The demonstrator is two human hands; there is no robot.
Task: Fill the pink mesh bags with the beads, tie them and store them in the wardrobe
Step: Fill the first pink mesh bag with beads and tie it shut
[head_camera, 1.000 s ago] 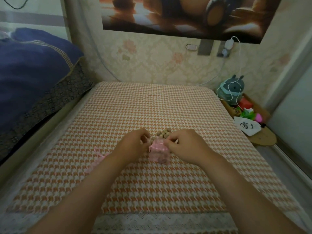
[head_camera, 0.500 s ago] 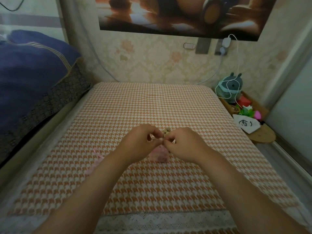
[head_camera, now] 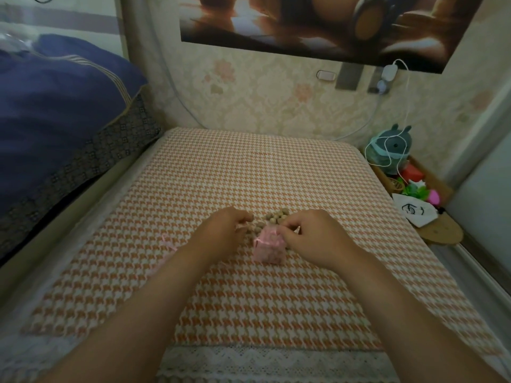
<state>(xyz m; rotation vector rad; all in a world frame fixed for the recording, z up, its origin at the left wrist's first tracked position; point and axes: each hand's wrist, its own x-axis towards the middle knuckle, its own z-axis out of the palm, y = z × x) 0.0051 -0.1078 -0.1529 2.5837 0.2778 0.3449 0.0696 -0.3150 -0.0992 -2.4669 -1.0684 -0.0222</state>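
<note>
**Filled bag at my fingertips**

I see my right hand pinching the gathered top of the pink mesh bag, lumpy with beads. My left hand curls beside it; grip unclear. Round tan beads lie just behind, on houndstooth cloth.

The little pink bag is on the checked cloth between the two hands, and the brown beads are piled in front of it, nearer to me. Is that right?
Not quite. In the head view the beads lie behind the pink bag, farther from you. The rest is right.
</note>
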